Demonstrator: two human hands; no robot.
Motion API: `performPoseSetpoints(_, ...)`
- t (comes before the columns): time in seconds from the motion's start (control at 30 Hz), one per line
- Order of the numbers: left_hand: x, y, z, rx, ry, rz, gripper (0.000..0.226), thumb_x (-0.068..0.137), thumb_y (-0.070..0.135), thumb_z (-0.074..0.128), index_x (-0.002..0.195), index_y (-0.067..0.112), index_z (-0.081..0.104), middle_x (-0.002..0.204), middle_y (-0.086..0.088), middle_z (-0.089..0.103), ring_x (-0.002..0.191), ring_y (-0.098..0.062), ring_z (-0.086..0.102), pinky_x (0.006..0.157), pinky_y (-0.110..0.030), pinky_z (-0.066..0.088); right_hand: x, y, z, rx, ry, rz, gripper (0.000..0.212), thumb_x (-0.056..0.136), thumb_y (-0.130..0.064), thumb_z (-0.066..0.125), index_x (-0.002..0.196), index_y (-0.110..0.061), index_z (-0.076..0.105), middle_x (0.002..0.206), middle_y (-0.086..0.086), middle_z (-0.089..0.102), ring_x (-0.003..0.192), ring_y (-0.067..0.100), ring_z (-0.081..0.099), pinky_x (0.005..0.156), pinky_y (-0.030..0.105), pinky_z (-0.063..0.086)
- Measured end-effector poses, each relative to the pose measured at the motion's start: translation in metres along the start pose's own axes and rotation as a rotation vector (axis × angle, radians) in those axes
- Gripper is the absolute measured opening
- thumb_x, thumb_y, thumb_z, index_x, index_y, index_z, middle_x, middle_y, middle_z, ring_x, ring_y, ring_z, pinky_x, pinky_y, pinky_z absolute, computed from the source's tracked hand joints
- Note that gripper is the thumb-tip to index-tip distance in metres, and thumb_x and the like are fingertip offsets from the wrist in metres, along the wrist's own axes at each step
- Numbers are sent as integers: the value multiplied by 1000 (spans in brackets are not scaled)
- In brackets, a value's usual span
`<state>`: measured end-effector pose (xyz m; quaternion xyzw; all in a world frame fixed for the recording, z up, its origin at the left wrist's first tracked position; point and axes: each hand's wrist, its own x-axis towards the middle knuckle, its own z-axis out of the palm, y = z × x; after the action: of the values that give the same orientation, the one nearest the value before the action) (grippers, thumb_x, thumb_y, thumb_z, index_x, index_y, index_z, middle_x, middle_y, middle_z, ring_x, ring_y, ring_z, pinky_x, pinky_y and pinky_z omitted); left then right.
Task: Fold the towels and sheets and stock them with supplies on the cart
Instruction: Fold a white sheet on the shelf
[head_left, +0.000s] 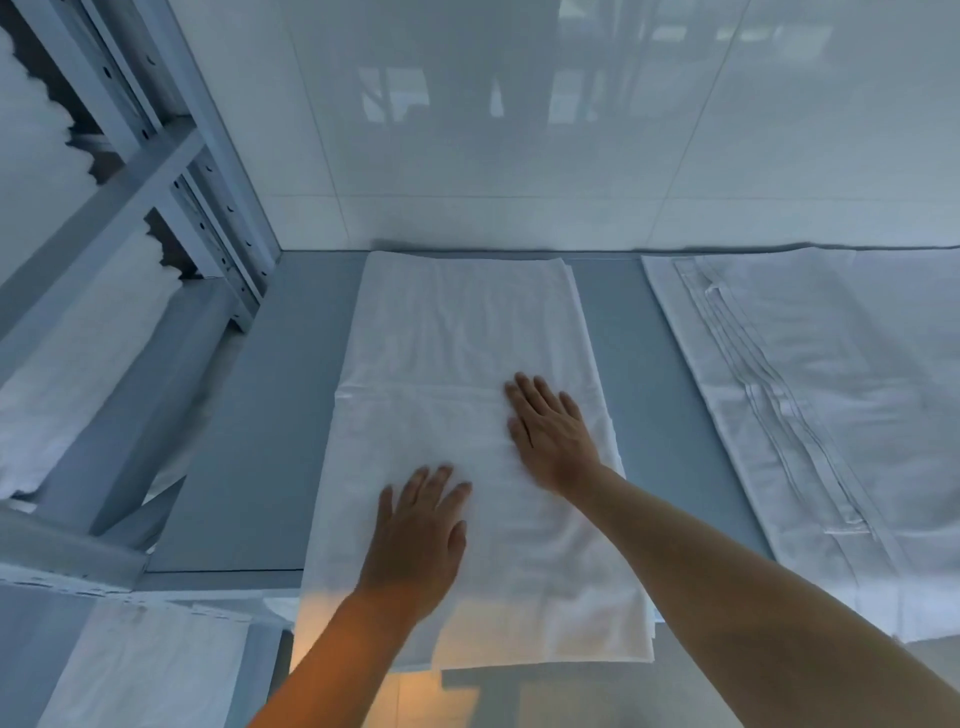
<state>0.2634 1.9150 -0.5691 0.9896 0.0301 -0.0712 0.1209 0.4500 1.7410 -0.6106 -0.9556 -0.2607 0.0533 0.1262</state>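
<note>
Sheet (467, 364) lay folded on the grey table (249, 415), both palms flat on it.
The left hand (418, 530) pressed its near part, fingers straight; the right hand (550, 436) lay further in, likewise holding nothing. Right of that sat seemingly another folded linen (831, 389).

Both palms lie flat with straight fingers on a folded white sheet (467, 395) spread lengthwise on the grey table (270, 415), the left hand (421, 540) near its near edge and the right hand (550, 436) farther off, with striped linen (810, 395) lying apart at the right.
</note>
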Motion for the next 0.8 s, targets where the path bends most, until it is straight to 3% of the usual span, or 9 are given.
performPoseSetpoints(0.3, 57, -34, -8, 192, 38, 40, 57, 105, 47, 35, 160, 32, 28, 170, 3, 20, 156, -23, 18, 120, -56, 20, -52, 7, 4, -18, 13, -19, 59, 109, -46, 19, 165, -30, 7, 172, -10, 0, 159, 13, -1, 128, 41, 4)
performPoseSetpoints(0.4, 63, -41, -6, 201, 68, 37, 62, 102, 55, 22, 159, 31, 32, 169, 1, 24, 155, -26, 22, 120, -57, 21, -78, 9, 4, -30, 7, -18, 59, 110, -45, 18, 165, -31, 5, 172, -11, -3, 159, 11, -4, 128, 40, 3)
performPoseSetpoints(0.8, -11, 5, 46, 100, 146, 42, 64, 102, 59, 22, 161, 33, 27, 170, 4, 20, 158, -25, 17, 125, -54, 16, -174, 28, 0, -13, -29, -24, 60, 109, -48, 17, 165, -32, 5, 172, -13, -4, 158, 9, -7, 128, 38, 2)
